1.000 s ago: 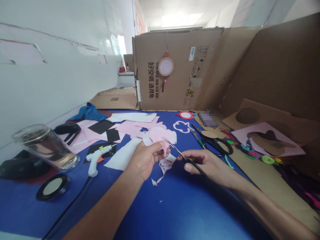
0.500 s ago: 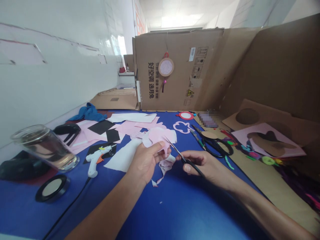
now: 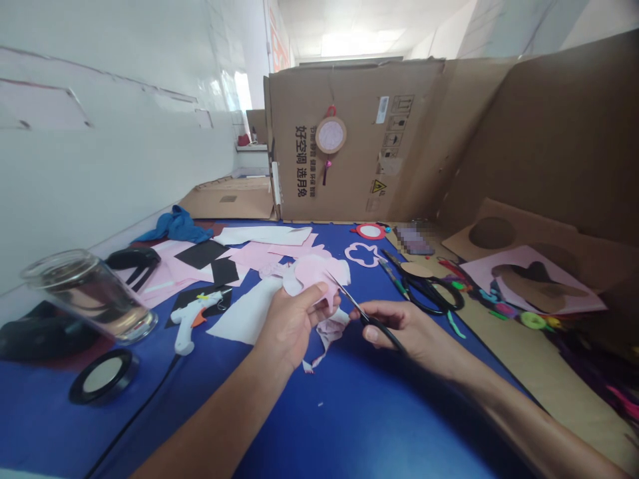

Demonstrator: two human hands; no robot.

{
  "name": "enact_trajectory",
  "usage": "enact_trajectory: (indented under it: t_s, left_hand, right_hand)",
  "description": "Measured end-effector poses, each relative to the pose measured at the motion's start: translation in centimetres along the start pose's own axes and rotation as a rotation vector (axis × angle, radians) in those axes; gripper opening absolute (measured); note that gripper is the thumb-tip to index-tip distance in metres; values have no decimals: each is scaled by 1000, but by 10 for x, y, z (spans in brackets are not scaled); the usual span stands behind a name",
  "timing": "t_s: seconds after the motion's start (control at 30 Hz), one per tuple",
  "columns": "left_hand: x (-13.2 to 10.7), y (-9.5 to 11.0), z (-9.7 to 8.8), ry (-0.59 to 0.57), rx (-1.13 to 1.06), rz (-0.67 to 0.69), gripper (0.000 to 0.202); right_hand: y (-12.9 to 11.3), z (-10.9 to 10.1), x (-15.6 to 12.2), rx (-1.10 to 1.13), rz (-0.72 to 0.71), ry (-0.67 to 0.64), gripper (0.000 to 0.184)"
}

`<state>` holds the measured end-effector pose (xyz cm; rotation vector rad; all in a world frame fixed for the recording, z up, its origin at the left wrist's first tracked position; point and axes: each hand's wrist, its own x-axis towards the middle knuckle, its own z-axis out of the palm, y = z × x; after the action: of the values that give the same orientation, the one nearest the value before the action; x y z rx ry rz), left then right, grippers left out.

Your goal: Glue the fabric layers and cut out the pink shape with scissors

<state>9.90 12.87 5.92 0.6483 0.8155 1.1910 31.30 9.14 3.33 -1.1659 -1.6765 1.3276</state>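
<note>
My left hand [image 3: 291,323] is closed on a pink paper cut-out [image 3: 316,273], pinching it between thumb and fingers just above the blue table [image 3: 349,412]. My right hand [image 3: 407,328] grips black-handled scissors [image 3: 357,307]; their blades point up and left into the edge of the pink paper. A curled pink offcut [image 3: 327,334] hangs from the piece down to the table between my hands.
A glass jar [image 3: 90,293] and a black tape roll [image 3: 102,376] sit at the left. A white glue gun [image 3: 192,318], paper sheets [image 3: 249,256] and a second pair of scissors [image 3: 429,293] lie nearby. Cardboard walls [image 3: 359,133] close off the back and right.
My hands and the scissors have edged slightly left, with the blades a little further into the pink paper. Everything else stays where it was.
</note>
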Motion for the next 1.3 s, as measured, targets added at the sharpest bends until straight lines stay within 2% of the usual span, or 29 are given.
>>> enact_trajectory:
  t_s: [0.13,0.4,0.7,0.87,1.03,1.3]
  left_hand:
    - [1,0,-1,-10,-13,1,21]
    - [7,6,-10,-115,15,-103,20]
    - [16,15,-21,-170,181,-149,19]
    - [13,10,-17,-192,148,-67,23]
    - [7,5,-10,-151,99,10,26]
    - [7,4,-7,-128,84,29,28]
  right_hand:
    - [-2,-3,0,-2,0,-13,49]
    - [1,-14,-3,-57,25,-57,41]
    - [3,-13,-3,-57,36,-65,45]
    - [1,-13,-3,-21,22,-60,43]
    - [-1,-12,-4,-7,9,-47,45]
    - [-1,-11,-4,32,1,-75,42]
